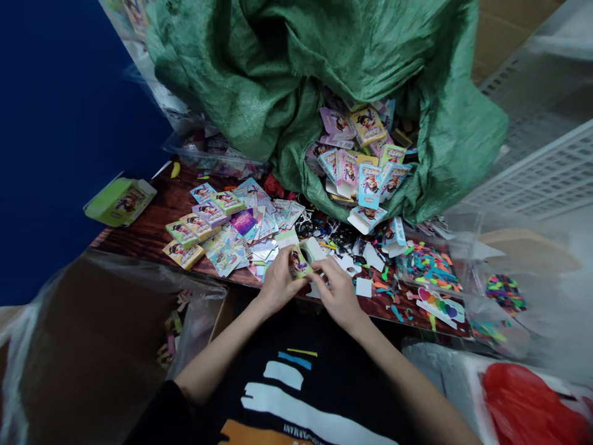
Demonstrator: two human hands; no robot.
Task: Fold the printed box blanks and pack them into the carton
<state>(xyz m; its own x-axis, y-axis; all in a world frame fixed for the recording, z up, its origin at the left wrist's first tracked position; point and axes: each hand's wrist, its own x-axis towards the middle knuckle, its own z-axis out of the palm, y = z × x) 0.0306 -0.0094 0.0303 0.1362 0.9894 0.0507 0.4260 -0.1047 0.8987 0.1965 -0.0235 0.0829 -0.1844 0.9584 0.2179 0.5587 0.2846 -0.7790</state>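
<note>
Green box [300, 264] (small, cartoon-printed), flaps [315, 249] open, in hands [340, 295]

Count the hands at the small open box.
2: the left hand holds the small open box at its left side; the right hand has fingers at its right edge. No others show.

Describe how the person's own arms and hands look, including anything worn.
The left hand and right hand are ungloved, with no ring, watch or bracelet visible. Both forearms are bare. A black sleeve ends near the left elbow; the right sleeve's edge is unclear. The black shirt has white, blue, yellow and orange print.
</note>
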